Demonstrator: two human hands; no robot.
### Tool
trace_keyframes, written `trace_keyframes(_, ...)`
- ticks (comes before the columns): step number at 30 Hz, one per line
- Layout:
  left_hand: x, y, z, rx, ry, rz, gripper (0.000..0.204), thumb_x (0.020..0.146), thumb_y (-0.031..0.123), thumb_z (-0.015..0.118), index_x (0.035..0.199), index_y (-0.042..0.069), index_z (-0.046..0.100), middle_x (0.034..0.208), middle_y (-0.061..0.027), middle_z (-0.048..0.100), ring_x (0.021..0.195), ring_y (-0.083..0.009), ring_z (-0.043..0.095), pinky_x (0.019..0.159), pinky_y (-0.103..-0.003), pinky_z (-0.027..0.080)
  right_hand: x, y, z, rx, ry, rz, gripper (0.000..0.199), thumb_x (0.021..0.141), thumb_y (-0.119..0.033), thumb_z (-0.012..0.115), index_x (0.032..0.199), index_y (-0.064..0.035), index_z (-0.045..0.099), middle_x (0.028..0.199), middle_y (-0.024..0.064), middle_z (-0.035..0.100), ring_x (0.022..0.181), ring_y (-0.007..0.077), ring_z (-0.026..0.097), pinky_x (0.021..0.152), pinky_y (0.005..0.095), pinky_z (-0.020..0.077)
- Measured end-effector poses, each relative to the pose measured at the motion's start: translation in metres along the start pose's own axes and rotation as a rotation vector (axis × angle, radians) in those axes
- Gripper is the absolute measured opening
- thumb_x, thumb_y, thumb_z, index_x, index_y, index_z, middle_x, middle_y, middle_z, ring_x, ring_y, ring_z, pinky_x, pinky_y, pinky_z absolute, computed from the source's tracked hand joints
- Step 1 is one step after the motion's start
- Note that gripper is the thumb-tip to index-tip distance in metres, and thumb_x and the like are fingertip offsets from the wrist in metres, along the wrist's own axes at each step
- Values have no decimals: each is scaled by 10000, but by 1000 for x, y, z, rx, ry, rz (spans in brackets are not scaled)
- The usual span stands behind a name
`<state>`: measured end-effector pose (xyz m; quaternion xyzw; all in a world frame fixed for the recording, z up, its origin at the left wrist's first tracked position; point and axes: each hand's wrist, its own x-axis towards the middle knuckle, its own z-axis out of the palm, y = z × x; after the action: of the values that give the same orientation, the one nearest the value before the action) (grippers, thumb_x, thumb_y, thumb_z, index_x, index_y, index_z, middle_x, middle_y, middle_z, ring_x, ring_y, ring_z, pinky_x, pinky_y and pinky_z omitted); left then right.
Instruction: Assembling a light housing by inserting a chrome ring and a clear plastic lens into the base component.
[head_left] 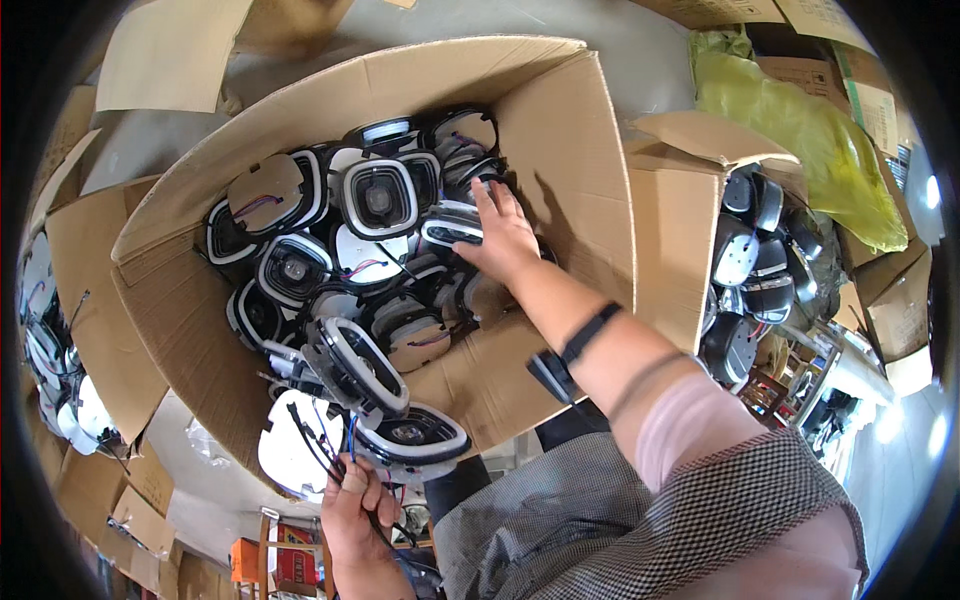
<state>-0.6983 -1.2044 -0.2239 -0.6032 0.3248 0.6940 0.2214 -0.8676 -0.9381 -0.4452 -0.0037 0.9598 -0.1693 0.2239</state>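
Observation:
A big open cardboard box (560, 345) stands in front of me, holding several black lamp units with pale rounded-square rims and thin wires. Deep in its right half, my right hand (503, 235) has its fingers stretched and spread over one lamp unit (450, 226), the thumb by its lower edge. At the near edge, the fingers of my left hand (356, 505) are closed round a bunch of dark and blue wires (330, 445). Just above that hand are a tilted lamp unit (362, 368), another lamp unit (415, 433) and a white backing plate (290, 445).
Another box (675, 240) on the right holds more black lamp units (768, 262). A cardboard box (105, 290) with similar units stands on the left. Yellow-green plastic sheeting (790, 130) lies at the far right. A red carton (297, 565) sits low near a wooden frame.

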Motion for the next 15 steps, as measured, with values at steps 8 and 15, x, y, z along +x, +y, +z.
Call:
trace_keyframes(8,10,3,-7,8,70,-8,153,987,257,507,919,126,548,564,76,364,394,-61,259,397,-239,213,19,-7,-8,90,-404,79,666,711,-267,728,1322,-141,495,1240,149,593,1121,331,581,953,389,470)
trace_keyframes(15,31,-8,8,8,-74,-115,590,875,696,465,922,114,543,625,43,378,459,-88,295,464,-253,250,-108,-69,-156,726,-770,-588,619,647,-184,717,1236,-86,554,1113,169,625,1041,351,602,923,418,472)
